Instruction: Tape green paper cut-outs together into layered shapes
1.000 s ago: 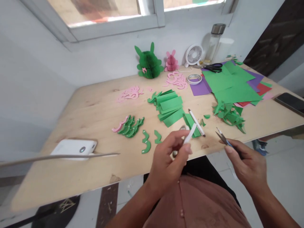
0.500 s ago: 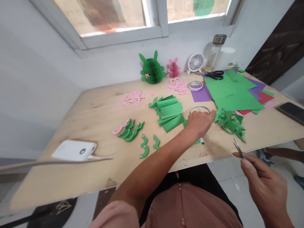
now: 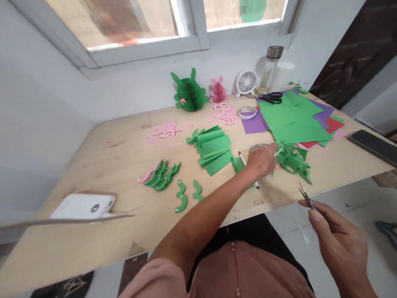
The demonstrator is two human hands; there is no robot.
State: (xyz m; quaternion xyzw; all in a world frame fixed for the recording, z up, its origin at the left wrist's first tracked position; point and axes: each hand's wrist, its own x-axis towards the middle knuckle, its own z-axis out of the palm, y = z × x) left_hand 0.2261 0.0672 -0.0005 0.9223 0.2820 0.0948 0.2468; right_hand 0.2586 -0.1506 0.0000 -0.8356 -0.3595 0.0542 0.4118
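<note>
At the left of the desk point(image 3: 111, 169) lies a white power bank point(image 3: 83, 206) with a cable. Right of it sit overlapping wavy green pieces point(image 3: 164, 177), a pink one at their left edge, with pink scraps point(image 3: 164, 131) beyond. Two separate green pieces point(image 3: 181, 203) lie nearer the front edge (small white patches show on one). Farther back, by the wall, stand a green paper figure point(image 3: 192, 98) and a smaller pink one point(image 3: 218, 91); green strips point(image 3: 215, 145) lie in front.

The left hand point(image 3: 263, 160) reaches across the white pen point(image 3: 243, 158) beside a tape ring point(image 3: 258, 145). Its fingers are bent, a white strip point(image 3: 278, 151) at their tips; whether they pinch it, I cannot tell. At the far side, a lidded clear bottle point(image 3: 269, 74) contains a little yellowish matter at the bottom.

Green offcuts point(image 3: 294, 161) lie right of that hand, before the coloured sheets point(image 3: 297, 120). The right hand point(image 3: 336, 238) has its grip closed around slim tweezers point(image 3: 307, 199), points up, at the near edge. A dark phone point(image 3: 374, 145) lies farthest right.
</note>
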